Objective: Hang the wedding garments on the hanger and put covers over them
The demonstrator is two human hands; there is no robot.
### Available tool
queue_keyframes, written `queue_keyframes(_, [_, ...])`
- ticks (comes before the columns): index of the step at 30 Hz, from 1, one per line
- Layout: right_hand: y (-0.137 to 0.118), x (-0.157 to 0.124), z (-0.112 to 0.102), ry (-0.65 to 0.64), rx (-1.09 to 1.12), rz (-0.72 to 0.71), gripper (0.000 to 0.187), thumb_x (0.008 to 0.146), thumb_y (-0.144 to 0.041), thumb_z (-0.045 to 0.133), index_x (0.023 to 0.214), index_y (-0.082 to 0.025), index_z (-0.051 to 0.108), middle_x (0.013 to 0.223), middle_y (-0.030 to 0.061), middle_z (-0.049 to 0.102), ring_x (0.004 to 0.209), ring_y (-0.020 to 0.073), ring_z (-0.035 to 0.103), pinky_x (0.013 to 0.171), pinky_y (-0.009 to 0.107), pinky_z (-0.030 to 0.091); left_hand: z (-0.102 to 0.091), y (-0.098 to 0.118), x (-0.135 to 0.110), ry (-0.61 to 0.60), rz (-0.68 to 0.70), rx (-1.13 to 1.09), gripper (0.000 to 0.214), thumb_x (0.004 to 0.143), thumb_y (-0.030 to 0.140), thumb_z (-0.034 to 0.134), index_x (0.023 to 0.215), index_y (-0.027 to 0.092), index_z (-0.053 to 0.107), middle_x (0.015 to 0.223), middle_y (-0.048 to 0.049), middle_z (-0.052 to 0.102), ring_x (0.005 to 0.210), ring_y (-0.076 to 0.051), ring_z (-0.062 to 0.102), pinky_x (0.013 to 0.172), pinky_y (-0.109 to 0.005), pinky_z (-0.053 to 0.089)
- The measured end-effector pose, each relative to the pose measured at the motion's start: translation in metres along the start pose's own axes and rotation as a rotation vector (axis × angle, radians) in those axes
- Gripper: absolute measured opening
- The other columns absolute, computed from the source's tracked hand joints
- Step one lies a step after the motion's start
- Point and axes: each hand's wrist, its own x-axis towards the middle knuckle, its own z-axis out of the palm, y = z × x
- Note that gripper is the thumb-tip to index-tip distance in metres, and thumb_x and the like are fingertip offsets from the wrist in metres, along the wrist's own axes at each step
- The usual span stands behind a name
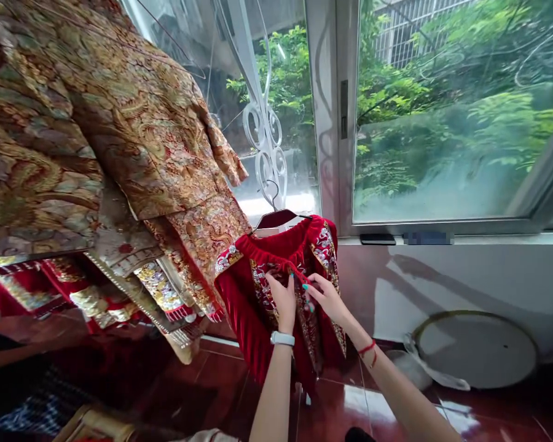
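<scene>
**Delicate work, hanging free**

Here I am, my left hand (283, 302) and my right hand (328, 299) up at the chest of a deep red velvet garment (242, 307). It hangs from a dark red wooden hanger (276, 218), its thin metal hook (273, 191) caught on a white scrolled metal window grille (263, 126), well above the floor. A thin red cord (292, 271) crosses the front. My right fingers (309, 290) are pinched together on it, and my left fingers (276, 283) sit against the front, though I cannot tell whether they are clamped on anything.

The danger, as I judge it, is that hook: it only rests on that curl of metal. A sharp tug on the cord could swing the hanger or lift it free, dropping the heavy velvet onto the glossy dark red floor tiles (336, 408). That fine cord could also snag on the raised silver-and-red embroidered panel (326, 261), and rough handling might crush the soft, ribbed pile. Close beside me, a stiff gold-and-red brocade robe (133, 116) hangs in thick, swirling folds, near enough to catch a careless elbow.
</scene>
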Motion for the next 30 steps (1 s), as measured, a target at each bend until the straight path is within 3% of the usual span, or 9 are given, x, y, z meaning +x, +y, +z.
queue_keyframes(5, [0.02, -0.056, -0.008, 0.145, 0.114, 0.095, 0.044, 0.086, -0.053, 0.057, 0.119, -0.026, 0.047, 0.06, -0.0091, 0.04, 0.047, 0.0082, 0.03, 0.04, 0.017, 0.024, 0.017, -0.014, -0.012, 0.272, 0.095, 0.034, 0.046, 0.092, 0.042, 0.049, 0.127, 0.014, 0.042, 0.121, -0.02, 0.06, 0.109, -0.028, 0.061, 0.096, -0.045, 0.048])
queue_keyframes(9, [0.072, -0.142, -0.026, 0.155, -0.015, 0.217, 0.051, 0.086, -0.064, 0.053, 0.117, -0.025, 0.061, 0.06, -0.0025, 0.05, 0.051, 0.0129, 0.045, 0.042, 0.021, 0.038, 0.005, -0.018, 0.006, 0.198, 0.112, 0.054, 0.032, 0.09, 0.046, 0.049, 0.097, 0.017, 0.06, 0.101, -0.0121, 0.065, 0.099, -0.026, 0.061, 0.094, -0.044, 0.047])
queue_keyframes(11, [0.096, -0.183, -0.044, 0.06, -0.086, 0.214, 0.052, 0.078, -0.071, 0.058, 0.092, -0.023, 0.072, 0.068, 0.0057, 0.063, 0.066, 0.0206, 0.062, 0.058, 0.028, 0.053, -0.006, -0.019, 0.013, 0.15, 0.109, 0.061, 0.032, 0.09, 0.046, 0.049, 0.093, 0.017, 0.063, 0.099, -0.0123, 0.065, 0.098, -0.026, 0.061, 0.094, -0.044, 0.048])
queue_keyframes(14, [0.11, -0.204, -0.07, 0.009, -0.182, 0.273, 0.054, 0.075, -0.073, 0.06, 0.084, -0.022, 0.077, 0.082, 0.0113, 0.072, 0.085, 0.0291, 0.068, 0.077, 0.036, 0.058, -0.02, -0.029, -0.012, 0.065, 0.095, 0.063, 0.031, 0.089, 0.042, 0.049, 0.096, 0.018, 0.066, 0.102, -0.0124, 0.066, 0.1, -0.025, 0.062, 0.096, -0.043, 0.048])
queue_keyframes(17, [0.095, -0.164, -0.077, -0.04, -0.204, 0.255, 0.057, 0.081, -0.069, 0.056, 0.109, -0.023, 0.074, 0.113, 0.0118, 0.072, 0.11, 0.03, 0.064, 0.101, 0.042, 0.049, -0.026, -0.055, -0.094, -0.126, -0.007, 0.112, 0.031, 0.09, 0.038, 0.046, 0.102, 0.02, 0.068, 0.117, -0.0131, 0.064, 0.116, -0.027, 0.057, 0.106, -0.046, 0.042])
queue_keyframes(19, [0.076, -0.112, -0.069, -0.006, -0.179, 0.194, 0.061, 0.083, -0.069, 0.054, 0.119, -0.023, 0.069, 0.126, 0.0119, 0.066, 0.121, 0.0294, 0.058, 0.108, 0.045, 0.042, -0.03, -0.073, -0.165, -0.442, -0.15, 0.198, 0.031, 0.089, 0.039, 0.049, 0.108, 0.027, 0.069, 0.126, -0.0094, 0.062, 0.125, -0.028, 0.051, 0.11, -0.047, 0.039])
queue_keyframes(23, [0.035, -0.002, -0.04, 0.087, -0.061, 0.236, 0.058, 0.081, -0.071, 0.052, 0.104, -0.021, 0.069, 0.106, 0.0126, 0.07, 0.103, 0.0287, 0.064, 0.092, 0.045, 0.052, -0.047, -0.088, -0.25, -0.674, -0.217, 0.221, 0.014, 0.082, 0.035, 0.062, 0.087, 0.03, 0.074, 0.09, -0.0028, 0.07, 0.097, -0.025, 0.064, 0.094, -0.04, 0.051])
queue_keyframes(27, [0.008, 0.064, -0.003, -0.025, 0.007, 0.447, 0.046, 0.078, -0.066, 0.058, 0.09, -0.022, 0.06, 0.089, 0.0059, 0.068, 0.084, 0.0216, 0.063, 0.068, 0.033, 0.053, -0.063, -0.044, -0.207, -0.712, -0.184, 0.22, 0.025, 0.085, 0.025, 0.058, 0.106, 0.026, 0.071, 0.109, -0.006, 0.067, 0.105, -0.021, 0.061, 0.1, -0.036, 0.047])
queue_keyframes(30, [0.01, 0.08, 0.018, 0.122, -0.135, 0.382, 0.041, 0.071, -0.058, 0.066, 0.081, -0.022, 0.051, 0.076, 0.0009, 0.063, 0.07, 0.0169, 0.058, 0.061, 0.028, 0.047, -0.064, 0.015, -0.119, -0.338, 0.004, 0.209, 0.043, 0.095, 0.024, 0.04, 0.136, 0.025, 0.05, 0.13, -0.01, 0.057, 0.115, -0.02, 0.057, 0.104, -0.037, 0.044])
